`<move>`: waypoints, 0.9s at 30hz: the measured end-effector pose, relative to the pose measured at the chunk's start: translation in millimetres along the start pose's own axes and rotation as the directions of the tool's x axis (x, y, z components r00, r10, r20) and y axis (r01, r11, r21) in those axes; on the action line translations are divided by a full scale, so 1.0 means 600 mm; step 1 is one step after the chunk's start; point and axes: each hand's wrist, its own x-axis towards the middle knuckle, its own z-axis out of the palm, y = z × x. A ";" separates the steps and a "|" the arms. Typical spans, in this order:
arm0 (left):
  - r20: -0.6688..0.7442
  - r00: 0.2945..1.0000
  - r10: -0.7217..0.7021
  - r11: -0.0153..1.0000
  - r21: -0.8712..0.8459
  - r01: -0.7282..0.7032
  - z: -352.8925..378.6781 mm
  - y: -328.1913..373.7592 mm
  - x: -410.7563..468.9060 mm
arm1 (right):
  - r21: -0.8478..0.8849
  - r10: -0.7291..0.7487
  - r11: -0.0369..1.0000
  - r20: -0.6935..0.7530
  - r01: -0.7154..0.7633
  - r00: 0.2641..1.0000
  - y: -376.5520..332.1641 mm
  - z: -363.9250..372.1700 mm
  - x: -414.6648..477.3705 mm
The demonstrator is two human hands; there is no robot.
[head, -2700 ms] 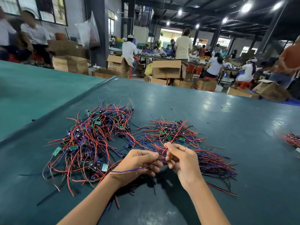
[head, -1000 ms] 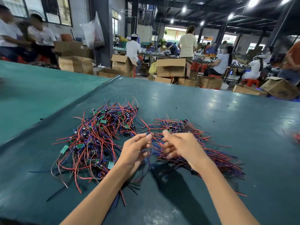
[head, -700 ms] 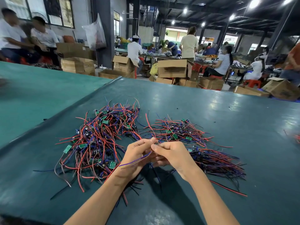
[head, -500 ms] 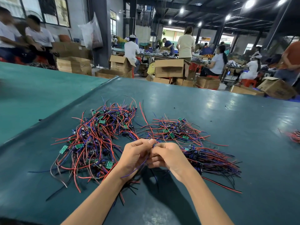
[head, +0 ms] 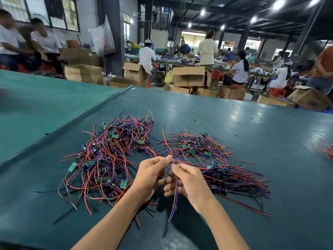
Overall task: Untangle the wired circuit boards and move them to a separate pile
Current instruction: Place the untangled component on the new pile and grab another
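While workers sit among cardboard boxes [head: 189, 76] across a busy factory hall, a person sorts wired circuit boards on a wide dark-green table [head: 243, 120]. The biggest heap by far, a tangled pile [head: 110, 156] of red, blue and black leads studded with small green boards, lies to the left of the hands, so most of the job appears to lie ahead. To the right, a looser cluster [head: 194, 145] sits farther back. A combed bundle [head: 237, 179], its leads running one way, lies nearer, just beside the right wrist. This seems to be the separate pile, a modest share done. Between the heaps, raised a little above the table, the left hand [head: 151, 175] and right hand [head: 189, 181] meet fingertip to fingertip. Both have curled fingers, thumb and forefinger pinching the top of a red and blue wire pair [head: 175, 195]. The pair runs down past the right palm and dangles toward the table. Its board is hidden within the grip, and whether it is free of the tangle cannot be told.
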 end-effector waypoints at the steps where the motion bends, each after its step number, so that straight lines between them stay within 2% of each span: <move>1: -0.012 1.000 0.009 1.000 0.017 -0.009 -0.001 -0.002 0.000 | -0.025 -0.008 1.000 -0.016 0.008 1.000 0.003 -0.002 -0.008; 6: -0.043 0.998 0.037 0.999 0.027 -0.036 0.001 -0.004 -0.004 | -0.123 -0.062 0.991 -0.091 0.051 0.994 0.016 -0.009 -0.042; 10: -0.164 0.984 0.073 0.997 -0.023 -0.078 -0.004 0.003 0.003 | -0.132 -0.061 0.990 -0.049 0.054 0.997 0.014 -0.001 -0.059; 19: -0.265 0.963 0.051 0.998 -0.013 -0.056 0.028 0.025 0.031 | -0.147 -0.090 0.986 -0.084 0.077 0.992 0.007 -0.025 -0.066; 23: -0.360 0.932 0.028 0.991 -0.110 -0.073 0.027 0.039 0.059 | -0.136 -0.115 0.986 -0.116 0.099 0.987 0.004 -0.033 -0.062; 27: -0.346 0.937 -0.040 0.978 -0.205 -0.034 0.012 0.047 0.076 | -0.167 -0.144 0.979 -0.141 0.120 0.979 0.018 -0.035 -0.055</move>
